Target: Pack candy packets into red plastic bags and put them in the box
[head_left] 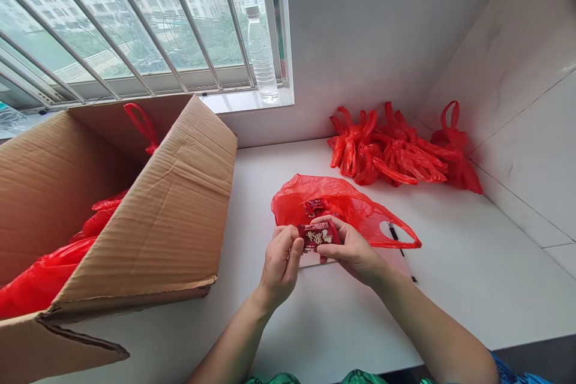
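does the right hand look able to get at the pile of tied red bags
Probably yes: only the flat open bag and bare table lie between right hand and pile. But it holds a packet with the left hand.

Bright, sharp daylight from window

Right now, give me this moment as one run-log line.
left hand: grips small dark-red printed packet | right hand: grips same packet | behind: open red plastic bag on white counter
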Action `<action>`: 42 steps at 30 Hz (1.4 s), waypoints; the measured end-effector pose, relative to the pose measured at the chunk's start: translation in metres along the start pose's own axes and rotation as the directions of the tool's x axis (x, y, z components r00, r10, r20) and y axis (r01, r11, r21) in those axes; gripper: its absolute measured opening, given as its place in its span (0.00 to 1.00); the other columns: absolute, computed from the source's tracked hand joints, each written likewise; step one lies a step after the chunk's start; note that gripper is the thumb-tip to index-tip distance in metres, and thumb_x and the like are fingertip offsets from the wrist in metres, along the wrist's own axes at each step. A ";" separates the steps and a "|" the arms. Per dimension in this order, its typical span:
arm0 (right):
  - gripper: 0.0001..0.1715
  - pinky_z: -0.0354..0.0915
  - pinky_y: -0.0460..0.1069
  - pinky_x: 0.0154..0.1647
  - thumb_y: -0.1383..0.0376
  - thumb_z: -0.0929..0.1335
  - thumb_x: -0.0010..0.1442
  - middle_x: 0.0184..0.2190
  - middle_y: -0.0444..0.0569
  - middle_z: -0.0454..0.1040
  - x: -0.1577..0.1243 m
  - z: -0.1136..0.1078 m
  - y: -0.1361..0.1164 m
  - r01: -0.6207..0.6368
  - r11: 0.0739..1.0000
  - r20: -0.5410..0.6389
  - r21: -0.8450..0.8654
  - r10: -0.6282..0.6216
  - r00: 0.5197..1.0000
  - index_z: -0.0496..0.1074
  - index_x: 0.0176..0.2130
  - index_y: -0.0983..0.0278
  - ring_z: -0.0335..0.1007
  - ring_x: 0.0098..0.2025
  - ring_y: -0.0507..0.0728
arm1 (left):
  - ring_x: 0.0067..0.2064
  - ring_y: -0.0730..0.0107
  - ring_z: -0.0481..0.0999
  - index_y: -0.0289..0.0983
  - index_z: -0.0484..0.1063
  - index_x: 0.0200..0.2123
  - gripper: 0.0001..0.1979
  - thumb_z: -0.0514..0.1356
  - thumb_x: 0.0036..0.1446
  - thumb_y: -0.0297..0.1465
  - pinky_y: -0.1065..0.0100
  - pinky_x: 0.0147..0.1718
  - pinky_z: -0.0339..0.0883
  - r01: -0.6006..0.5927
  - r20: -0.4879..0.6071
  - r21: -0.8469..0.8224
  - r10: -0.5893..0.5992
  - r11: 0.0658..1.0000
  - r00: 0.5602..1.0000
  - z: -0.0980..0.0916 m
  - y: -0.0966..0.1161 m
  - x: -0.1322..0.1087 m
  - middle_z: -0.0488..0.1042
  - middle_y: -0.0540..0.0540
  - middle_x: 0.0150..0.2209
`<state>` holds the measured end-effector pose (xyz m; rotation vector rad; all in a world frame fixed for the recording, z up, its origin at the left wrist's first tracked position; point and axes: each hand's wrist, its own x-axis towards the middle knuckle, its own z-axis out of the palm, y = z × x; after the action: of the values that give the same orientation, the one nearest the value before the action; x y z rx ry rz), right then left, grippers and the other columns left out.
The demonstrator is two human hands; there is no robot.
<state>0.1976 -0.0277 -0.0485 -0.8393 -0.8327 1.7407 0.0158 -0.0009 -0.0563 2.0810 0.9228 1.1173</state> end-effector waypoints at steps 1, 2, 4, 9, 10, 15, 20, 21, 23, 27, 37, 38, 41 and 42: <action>0.24 0.72 0.47 0.36 0.66 0.78 0.50 0.39 0.43 0.77 0.000 0.000 -0.001 -0.008 1.000 0.008 0.008 0.008 1.000 0.73 0.47 0.58 0.74 0.39 0.53 | 0.33 0.67 0.64 0.39 0.59 0.28 0.16 0.45 0.71 0.33 0.65 0.36 0.61 -0.003 0.004 0.004 0.003 1.000 1.000 0.000 0.000 0.000 0.67 0.48 0.28; 0.24 0.72 0.47 0.37 0.66 0.78 0.51 0.39 0.43 0.77 0.000 0.000 -0.001 -0.014 1.000 0.017 0.008 0.014 1.000 0.73 0.47 0.57 0.74 0.39 0.53 | 0.32 0.67 0.64 0.39 0.59 0.28 0.16 0.45 0.71 0.33 0.64 0.36 0.61 -0.012 0.005 0.007 0.012 1.000 1.000 -0.001 0.001 0.001 0.67 0.48 0.27; 0.25 0.72 0.48 0.38 0.66 0.77 0.51 0.40 0.44 0.77 0.000 0.000 -0.002 -0.019 1.000 0.028 -0.005 0.019 0.999 0.73 0.49 0.57 0.75 0.40 0.53 | 0.31 0.68 0.64 0.39 0.59 0.27 0.17 0.45 0.71 0.32 0.64 0.37 0.61 -0.035 0.005 0.009 0.035 0.999 0.999 -0.003 0.001 0.002 0.66 0.48 0.27; 0.27 0.74 0.50 0.39 0.65 0.78 0.50 0.40 0.44 0.77 0.000 -0.001 -0.001 -0.003 0.998 0.012 -0.068 0.004 1.000 0.72 0.49 0.56 0.75 0.42 0.55 | 0.30 0.68 0.63 0.39 0.58 0.26 0.17 0.45 0.70 0.33 0.63 0.37 0.61 -0.036 0.007 0.025 0.036 0.999 0.999 -0.007 0.001 0.003 0.66 0.49 0.25; 0.27 0.74 0.51 0.40 0.65 0.78 0.50 0.41 0.44 0.77 -0.001 -0.002 -0.001 -0.001 0.996 0.018 -0.088 0.003 1.000 0.72 0.49 0.56 0.75 0.42 0.55 | 0.30 0.68 0.63 0.39 0.58 0.26 0.16 0.46 0.69 0.33 0.63 0.36 0.61 -0.036 -0.001 0.042 0.036 0.998 0.999 -0.007 0.001 0.003 0.66 0.49 0.25; 0.28 0.74 0.55 0.46 0.59 0.75 0.56 0.48 0.48 0.77 -0.008 -0.007 -0.003 0.063 0.958 0.053 -0.280 -0.050 0.997 0.68 0.54 0.55 0.75 0.46 0.57 | 0.28 0.70 0.64 0.39 0.59 0.28 0.12 0.52 0.66 0.30 0.65 0.37 0.60 -0.072 -0.031 0.147 0.077 0.986 0.997 -0.007 0.003 0.004 0.66 0.51 0.25; 0.21 0.72 0.58 0.52 0.53 0.73 0.59 0.44 0.52 0.78 -0.012 -0.009 -0.006 0.090 0.879 -0.023 -0.468 -0.114 0.993 0.74 0.49 0.58 0.76 0.47 0.60 | 0.27 0.72 0.65 0.39 0.59 0.27 0.11 0.53 0.63 0.28 0.65 0.37 0.59 -0.187 0.000 0.236 0.193 0.953 0.981 -0.006 0.002 0.001 0.66 0.52 0.24; 0.20 0.72 0.58 0.51 0.53 0.74 0.57 0.42 0.51 0.79 -0.012 -0.009 -0.007 0.070 0.872 -0.042 -0.484 -0.103 0.994 0.75 0.46 0.59 0.77 0.46 0.61 | 0.26 0.72 0.65 0.39 0.59 0.27 0.10 0.53 0.63 0.28 0.65 0.36 0.59 -0.204 -0.002 0.243 0.211 0.948 0.977 -0.005 0.001 0.000 0.66 0.52 0.24; 0.19 0.73 0.58 0.50 0.51 0.75 0.54 0.38 0.51 0.79 -0.013 -0.008 -0.007 0.026 0.867 -0.087 -0.497 -0.079 0.993 0.77 0.41 0.59 0.77 0.43 0.61 | 0.26 0.73 0.66 0.39 0.60 0.26 0.10 0.53 0.61 0.29 0.64 0.36 0.59 -0.225 -0.019 0.245 0.236 0.943 0.971 -0.003 0.000 -0.003 0.67 0.52 0.23; 0.20 0.75 0.58 0.44 0.49 0.77 0.48 0.33 0.52 0.79 -0.011 -0.011 -0.006 -0.022 0.853 -0.167 -0.521 -0.077 0.983 0.77 0.36 0.58 0.78 0.38 0.63 | 0.26 0.73 0.68 0.39 0.63 0.28 0.09 0.54 0.61 0.32 0.63 0.36 0.59 -0.232 -0.063 0.217 0.251 0.948 0.966 0.003 -0.004 -0.010 0.70 0.51 0.24; 0.21 0.73 0.58 0.40 0.50 0.79 0.43 0.32 0.53 0.78 0.005 -0.028 0.008 -0.061 0.861 -0.240 -0.505 -0.072 0.968 0.76 0.34 0.58 0.76 0.35 0.64 | 0.27 0.72 0.70 0.38 0.65 0.29 0.11 0.52 0.65 0.34 0.63 0.35 0.59 -0.201 -0.124 0.291 0.245 0.935 0.961 0.008 -0.015 -0.011 0.73 0.49 0.26; 0.21 0.73 0.58 0.41 0.51 0.78 0.45 0.33 0.53 0.78 0.004 -0.028 0.008 -0.057 0.862 -0.228 -0.504 -0.069 0.971 0.77 0.35 0.58 0.76 0.36 0.64 | 0.27 0.72 0.70 0.38 0.66 0.30 0.11 0.52 0.66 0.34 0.63 0.35 0.59 -0.204 -0.126 0.291 0.249 0.935 0.960 0.008 -0.015 -0.010 0.73 0.49 0.27; 0.16 0.72 0.56 0.43 0.52 0.76 0.51 0.35 0.53 0.78 0.000 -0.024 0.006 -0.034 0.846 -0.173 -0.532 -0.069 0.982 0.78 0.37 0.58 0.74 0.38 0.63 | 0.28 0.71 0.70 0.38 0.64 0.31 0.10 0.52 0.65 0.33 0.64 0.36 0.59 -0.215 -0.113 0.294 0.258 0.931 0.960 0.008 -0.015 -0.010 0.72 0.49 0.27; 0.15 0.72 0.56 0.44 0.53 0.75 0.53 0.36 0.53 0.78 -0.002 -0.023 0.005 -0.032 0.843 -0.157 -0.537 -0.062 0.986 0.78 0.37 0.58 0.74 0.39 0.62 | 0.28 0.71 0.70 0.38 0.64 0.30 0.10 0.52 0.65 0.32 0.64 0.36 0.59 -0.219 -0.103 0.299 0.259 0.929 0.960 0.008 -0.016 -0.010 0.72 0.49 0.27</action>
<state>0.2145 -0.0272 -0.0647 -1.3284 -1.2347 1.4032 0.0144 -0.0011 -0.0765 2.4269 0.9618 1.3377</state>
